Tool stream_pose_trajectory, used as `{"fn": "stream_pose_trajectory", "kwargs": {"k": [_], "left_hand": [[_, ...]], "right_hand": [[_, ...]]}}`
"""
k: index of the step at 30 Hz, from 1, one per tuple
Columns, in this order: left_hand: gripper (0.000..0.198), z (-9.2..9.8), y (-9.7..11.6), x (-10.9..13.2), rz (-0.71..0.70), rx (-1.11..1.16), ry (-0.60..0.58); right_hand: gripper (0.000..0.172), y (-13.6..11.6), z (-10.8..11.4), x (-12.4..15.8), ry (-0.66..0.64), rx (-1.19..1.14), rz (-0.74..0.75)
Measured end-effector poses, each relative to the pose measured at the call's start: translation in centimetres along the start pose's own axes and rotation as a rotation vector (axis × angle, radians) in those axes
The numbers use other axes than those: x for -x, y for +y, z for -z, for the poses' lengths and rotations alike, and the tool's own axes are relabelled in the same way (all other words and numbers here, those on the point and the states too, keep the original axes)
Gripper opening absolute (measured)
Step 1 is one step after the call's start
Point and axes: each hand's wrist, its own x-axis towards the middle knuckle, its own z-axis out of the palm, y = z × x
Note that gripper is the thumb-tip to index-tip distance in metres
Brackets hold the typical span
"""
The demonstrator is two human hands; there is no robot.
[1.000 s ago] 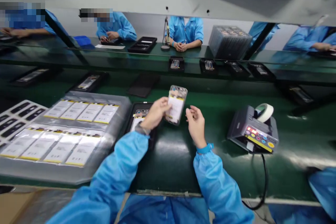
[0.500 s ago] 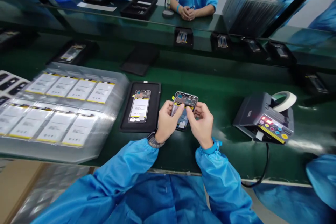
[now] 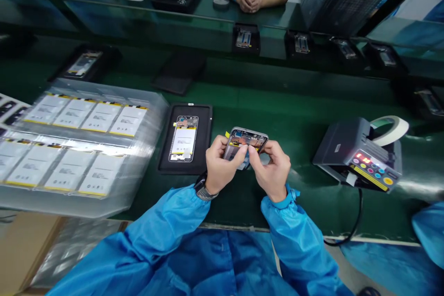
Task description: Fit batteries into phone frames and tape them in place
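Both hands grip an opened phone (image 3: 239,136) above the green bench, its inner side facing up and its far edge tilted. My left hand (image 3: 223,159) wraps round the left side, and my right hand (image 3: 272,166) holds the right side. The two thumbs press close together over the phone's middle, near a yellow-edged strip; what lies under the thumb tips is hidden. A small yellow tab sticks out at the upper left corner. Left of my hands, a second opened phone (image 3: 184,141) with a white battery lies in a black tray (image 3: 204,122).
At left, a clear plastic tray (image 3: 138,166) holds several white batteries (image 3: 102,173). A tape dispenser (image 3: 359,155) with a tape roll (image 3: 391,132) stands at right, its cable (image 3: 357,222) hanging over the edge. A flat black tray (image 3: 180,72) lies behind. People in blue sit across the bench.
The phone has tipped so that its far edge faces me more, and my right hand has shifted slightly right and down. The thumbs have come closer together. The camera view has shifted a little.
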Motion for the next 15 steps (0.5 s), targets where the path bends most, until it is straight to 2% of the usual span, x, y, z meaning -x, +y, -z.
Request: {"fn": "stream_pose_trajectory", "kwargs": {"k": [2,4,7,8,10,13,15], "left_hand": [[0.035,0.0,-0.1,0.1,0.048,0.018,-0.006],[0.039,0.2,-0.2,-0.4,0.134,0.049,-0.060],[0.047,0.7,-0.5,-3.6,0.254,0.063,-0.187],[0.049,0.9,-0.5,-5.6,0.264,0.036,-0.201],[0.050,1.5,-0.1,-11.3,0.219,-0.085,-0.149],[0.040,3.2,1.3,-21.6,0.053,-0.370,0.035],[0.037,4.9,2.5,-27.4,0.051,-0.552,0.103]], "right_hand": [[0.016,0.2,-0.4,0.0,0.006,-0.046,-0.053],[0.021,0.6,-0.8,-0.2,-0.003,-0.128,-0.144],[0.035,1.7,-1.3,-0.8,-0.031,-0.275,-0.317],[0.040,2.3,-1.4,-0.9,-0.032,-0.306,-0.359],[0.046,3.5,-1.5,-1.1,-0.036,-0.314,-0.394],[0.038,5.0,-1.9,-1.0,-0.111,-0.212,-0.348],[0.032,5.5,-2.3,-0.7,-0.183,-0.107,-0.303]]}}
